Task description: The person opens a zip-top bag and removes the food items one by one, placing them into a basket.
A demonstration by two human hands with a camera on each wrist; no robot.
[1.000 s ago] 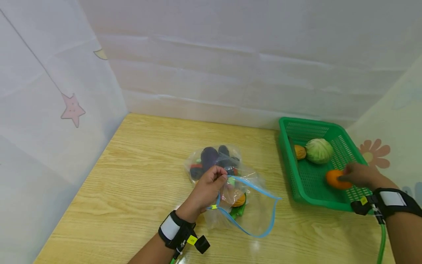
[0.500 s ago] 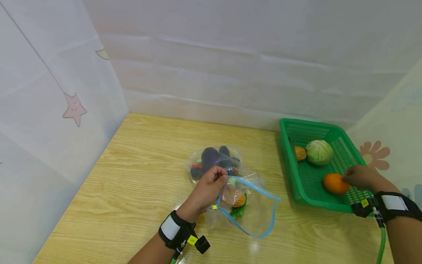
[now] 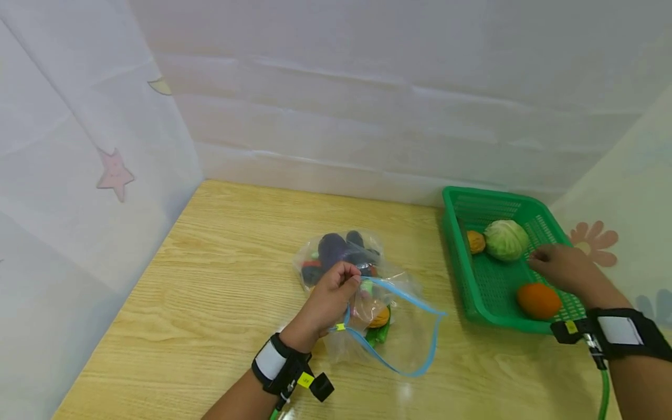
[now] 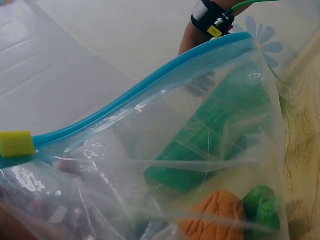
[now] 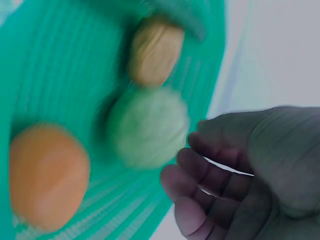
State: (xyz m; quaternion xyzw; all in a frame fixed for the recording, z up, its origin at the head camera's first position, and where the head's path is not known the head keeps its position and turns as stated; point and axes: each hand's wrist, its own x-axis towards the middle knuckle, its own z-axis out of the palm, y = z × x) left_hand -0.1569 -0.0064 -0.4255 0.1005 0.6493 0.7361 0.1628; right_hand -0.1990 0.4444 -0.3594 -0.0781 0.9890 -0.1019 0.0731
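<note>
My left hand (image 3: 331,294) pinches the rim of a clear zip bag (image 4: 125,145) with a blue seal and a yellow slider. The bag lies on the table with its mouth spread to the right. Inside it are an eggplant (image 3: 332,249), other dark vegetables, a ridged orange thing (image 4: 215,215) and something green (image 4: 262,207). My right hand (image 3: 564,268) hovers over the green basket (image 3: 475,291) with loosely bent fingers and holds nothing. Its fingertips are near a cabbage (image 5: 150,127). An orange, rounded fruit or vegetable (image 3: 539,301) sits below that hand in the basket.
Behind the cabbage, at the basket's left side, lie a yellow-brown ridged thing (image 5: 156,51) and a long dark green thing (image 5: 180,17). The wooden table (image 3: 220,262) meets white sheet walls (image 3: 315,116) at the back and left.
My right hand has let go of the orange thing, which stays in the basket, and has moved up and left toward the cabbage. The left hand and bag hold their place.
</note>
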